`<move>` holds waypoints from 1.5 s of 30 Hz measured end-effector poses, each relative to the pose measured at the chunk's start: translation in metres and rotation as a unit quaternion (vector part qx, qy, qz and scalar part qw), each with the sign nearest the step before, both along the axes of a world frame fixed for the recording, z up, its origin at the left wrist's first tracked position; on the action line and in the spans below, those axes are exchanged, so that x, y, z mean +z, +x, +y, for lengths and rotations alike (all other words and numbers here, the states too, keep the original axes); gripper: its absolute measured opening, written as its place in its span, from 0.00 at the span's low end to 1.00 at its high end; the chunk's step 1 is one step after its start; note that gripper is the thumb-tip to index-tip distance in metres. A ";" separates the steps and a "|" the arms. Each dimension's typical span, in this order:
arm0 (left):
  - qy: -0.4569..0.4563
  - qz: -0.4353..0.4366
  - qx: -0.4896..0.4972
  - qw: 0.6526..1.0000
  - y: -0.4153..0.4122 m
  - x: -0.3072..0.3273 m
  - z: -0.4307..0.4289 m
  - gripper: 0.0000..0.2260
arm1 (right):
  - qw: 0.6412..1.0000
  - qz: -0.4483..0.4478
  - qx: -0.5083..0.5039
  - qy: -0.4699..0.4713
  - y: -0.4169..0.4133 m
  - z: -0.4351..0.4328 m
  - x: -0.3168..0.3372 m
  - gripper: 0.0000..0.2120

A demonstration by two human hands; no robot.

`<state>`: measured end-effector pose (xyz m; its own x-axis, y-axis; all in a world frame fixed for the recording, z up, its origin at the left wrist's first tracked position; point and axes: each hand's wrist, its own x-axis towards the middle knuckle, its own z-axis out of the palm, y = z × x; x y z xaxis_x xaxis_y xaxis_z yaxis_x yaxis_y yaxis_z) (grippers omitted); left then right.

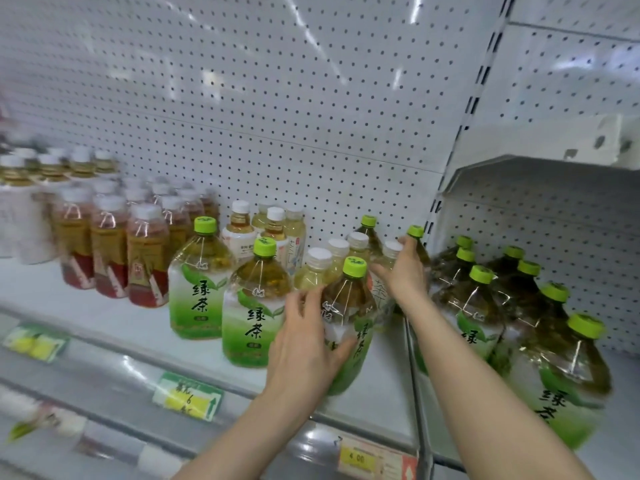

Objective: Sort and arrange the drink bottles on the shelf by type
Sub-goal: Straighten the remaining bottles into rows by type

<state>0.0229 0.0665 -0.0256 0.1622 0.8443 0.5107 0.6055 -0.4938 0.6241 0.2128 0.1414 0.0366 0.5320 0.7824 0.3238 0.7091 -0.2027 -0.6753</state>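
In the head view, the left hand [304, 341] has its grip wrapped round a green tea bottle [349, 299] standing near the front of the shelf [104, 306]. The right hand [403, 271] reaches among white-capped bottles [337, 247] just behind; whether its grip holds one cannot be told

The left hand [304, 341] grips the body of the tilted green-tea bottle [353, 306], the reference item. Just behind it stand white-capped pale bottles [332, 258]. The right hand [401, 271] reaches among these, behind and to its right; the grip is not discernible. To its left stand two upright green-tea bottles [195, 282], then red-labelled bottles [110, 251]. To its right: clustered green-capped bottles [485, 306].
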 end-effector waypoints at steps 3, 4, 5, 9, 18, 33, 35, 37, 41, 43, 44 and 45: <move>0.007 0.021 0.034 0.999 0.004 0.003 0.000 0.35 | 0.997 -0.065 -0.016 -0.038 0.000 -0.004 -0.003 0.37; 0.006 0.024 0.042 0.999 0.006 0.003 0.000 0.35 | 0.995 -0.082 -0.018 -0.048 -0.001 -0.008 -0.004 0.38; 0.003 0.024 0.049 0.998 0.007 0.004 0.000 0.35 | 0.994 -0.092 -0.015 -0.052 -0.003 -0.013 -0.005 0.38; 0.011 0.025 0.059 0.998 0.010 0.004 0.002 0.35 | 0.994 -0.092 0.010 -0.064 -0.008 -0.047 -0.002 0.40; 0.067 -0.127 -0.041 0.989 -0.009 0.002 -0.028 0.27 | 0.984 0.102 0.132 0.068 0.001 -0.148 0.038 0.28; -0.226 -0.374 -0.279 0.855 -0.055 0.011 -0.032 0.18 | 0.980 0.081 0.158 0.087 -0.046 -0.105 0.007 0.23; -0.219 -0.395 -0.255 0.855 -0.069 0.008 -0.027 0.22 | 0.982 0.030 0.189 0.005 -0.058 -0.098 -0.007 0.41; -0.209 -0.405 -0.232 0.860 -0.080 0.005 -0.023 0.26 | 0.982 -0.021 0.185 -0.031 -0.071 -0.093 -0.017 0.53; -0.206 -0.408 -0.218 0.862 -0.089 0.003 -0.020 0.25 | 0.988 -0.106 0.099 -0.045 -0.068 -0.083 -0.024 0.58; -0.204 -0.398 -0.221 0.867 -0.091 0.003 -0.019 0.22 | 0.989 -0.133 0.044 -0.051 -0.059 -0.082 -0.026 0.56; -0.204 -0.396 -0.223 0.867 -0.092 0.002 -0.019 0.19 | 0.990 -0.135 0.012 -0.048 -0.053 -0.081 -0.027 0.55; -0.207 -0.396 -0.224 0.866 -0.092 0.001 -0.019 0.17 | 0.990 -0.132 -0.018 -0.042 -0.048 -0.078 -0.027 0.55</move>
<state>-0.0691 0.0479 -0.0243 0.2580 0.9249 0.2793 -0.2878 -0.2024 0.9361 0.1648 0.0635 0.0096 0.4662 0.7939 0.3904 0.8499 -0.2793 -0.4469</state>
